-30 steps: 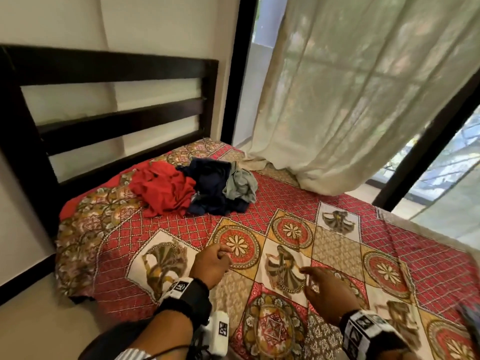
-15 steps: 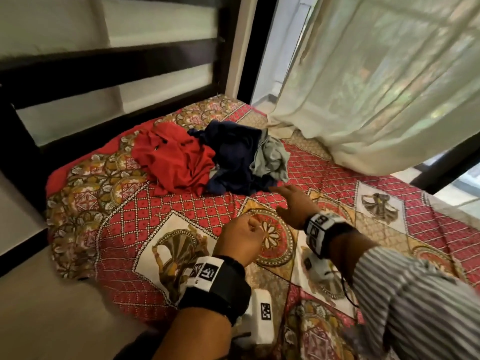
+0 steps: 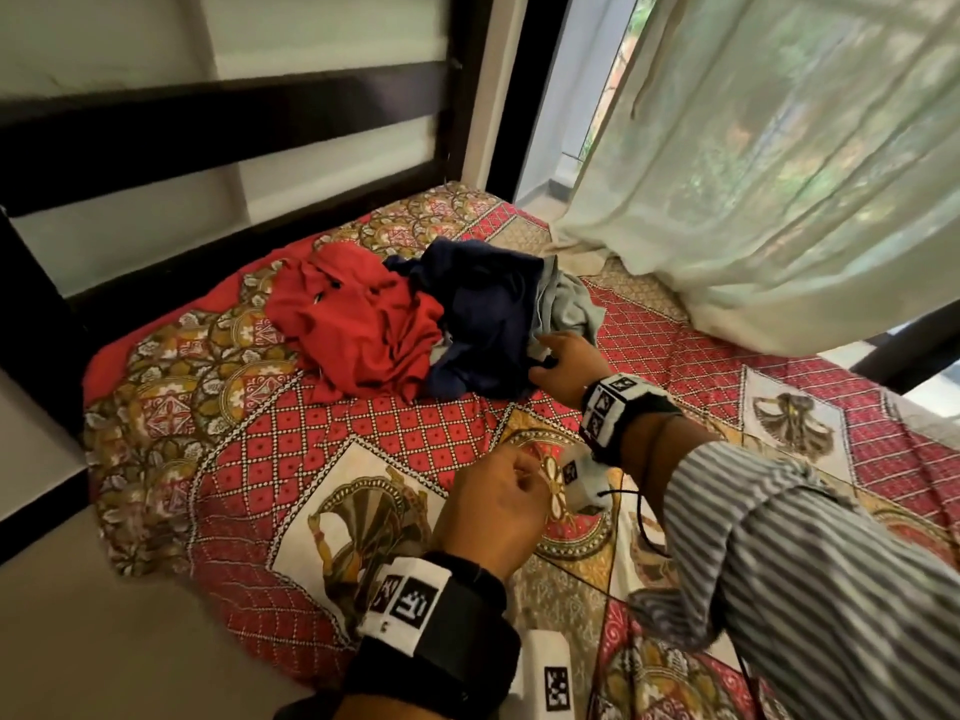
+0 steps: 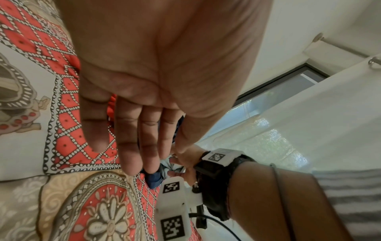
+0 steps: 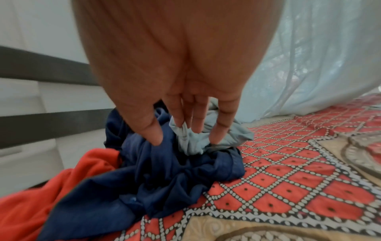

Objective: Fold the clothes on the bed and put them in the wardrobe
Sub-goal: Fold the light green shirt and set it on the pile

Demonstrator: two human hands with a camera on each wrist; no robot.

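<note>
Head view looks down from above; wrist views close; all share clothes pile (image 3: 441, 324)

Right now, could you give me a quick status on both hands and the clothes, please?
Right hand open, fingertips on grey garment and navy garment. Left hand open, empty. Clothes unfolded; red garment alongside on bed. Nothing blocking.
</note>
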